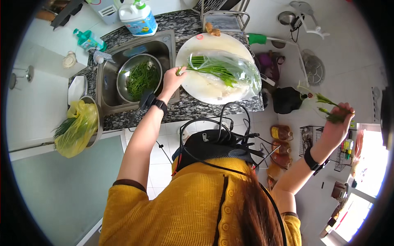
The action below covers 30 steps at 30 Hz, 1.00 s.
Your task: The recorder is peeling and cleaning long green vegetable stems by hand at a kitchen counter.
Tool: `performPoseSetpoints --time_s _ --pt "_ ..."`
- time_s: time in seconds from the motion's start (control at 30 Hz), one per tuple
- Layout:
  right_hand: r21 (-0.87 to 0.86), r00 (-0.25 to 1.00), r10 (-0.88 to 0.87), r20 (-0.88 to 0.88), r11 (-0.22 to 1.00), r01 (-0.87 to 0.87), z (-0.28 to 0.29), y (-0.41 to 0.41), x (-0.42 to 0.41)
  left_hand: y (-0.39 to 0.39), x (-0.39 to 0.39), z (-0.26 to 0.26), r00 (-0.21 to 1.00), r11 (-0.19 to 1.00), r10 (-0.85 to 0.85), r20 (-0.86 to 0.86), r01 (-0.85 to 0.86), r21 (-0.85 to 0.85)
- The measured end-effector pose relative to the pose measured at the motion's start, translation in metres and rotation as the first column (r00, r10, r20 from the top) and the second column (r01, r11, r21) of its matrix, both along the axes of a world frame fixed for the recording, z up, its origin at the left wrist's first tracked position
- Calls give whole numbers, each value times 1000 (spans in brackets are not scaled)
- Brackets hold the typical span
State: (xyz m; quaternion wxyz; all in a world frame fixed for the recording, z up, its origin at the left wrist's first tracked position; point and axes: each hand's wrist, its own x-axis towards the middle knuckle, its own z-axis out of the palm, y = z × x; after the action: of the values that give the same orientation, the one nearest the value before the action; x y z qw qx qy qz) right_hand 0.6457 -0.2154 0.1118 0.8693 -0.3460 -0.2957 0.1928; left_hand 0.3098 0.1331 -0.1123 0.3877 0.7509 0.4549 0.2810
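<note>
Over the left edge of a round white cutting board (190,89), my left hand (173,82) pinches a short green vegetable stem (181,71). Beside its fingertips, a bunch of long green stalks (212,69) lies partly inside a clear plastic bag (246,77) on the board. My right hand (339,118), raised far out to the right, grips leafy greens (327,101) that poke out past its fingers. Left of my left wrist, a steel bowl (120,89) of cut green stems (141,81) rests in the sink (106,101).
Ginger (212,29) and a pink ring (200,37) sit at the board's far edge. Soap bottles (138,20) stand behind the sink. A yellow bag of greens (78,129) lies in a bowl at left. At right are a black bag (287,100) and several oil bottles (280,132).
</note>
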Motion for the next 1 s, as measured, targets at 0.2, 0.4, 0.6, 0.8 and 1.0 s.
performPoseSetpoints --time_s 0.2,0.4,0.6,0.8,1.0 --pt "-149 995 -99 -32 984 93 -16 -2 -22 11 15 -33 962 954 84 -261 -2 300" --pt "-251 996 -33 -77 968 13 -13 27 -40 -6 -8 3 934 977 -120 -337 172 129" --pt "-663 965 7 263 727 176 -13 98 -90 -35 -66 97 973 988 -104 -208 77 -133" --pt "-590 501 472 725 802 97 -31 172 -157 -69 -83 173 986 987 -112 -122 96 -132" --pt "-581 140 566 813 804 126 -34 192 -191 -86 -85 198 982 970 -183 -48 173 -171"
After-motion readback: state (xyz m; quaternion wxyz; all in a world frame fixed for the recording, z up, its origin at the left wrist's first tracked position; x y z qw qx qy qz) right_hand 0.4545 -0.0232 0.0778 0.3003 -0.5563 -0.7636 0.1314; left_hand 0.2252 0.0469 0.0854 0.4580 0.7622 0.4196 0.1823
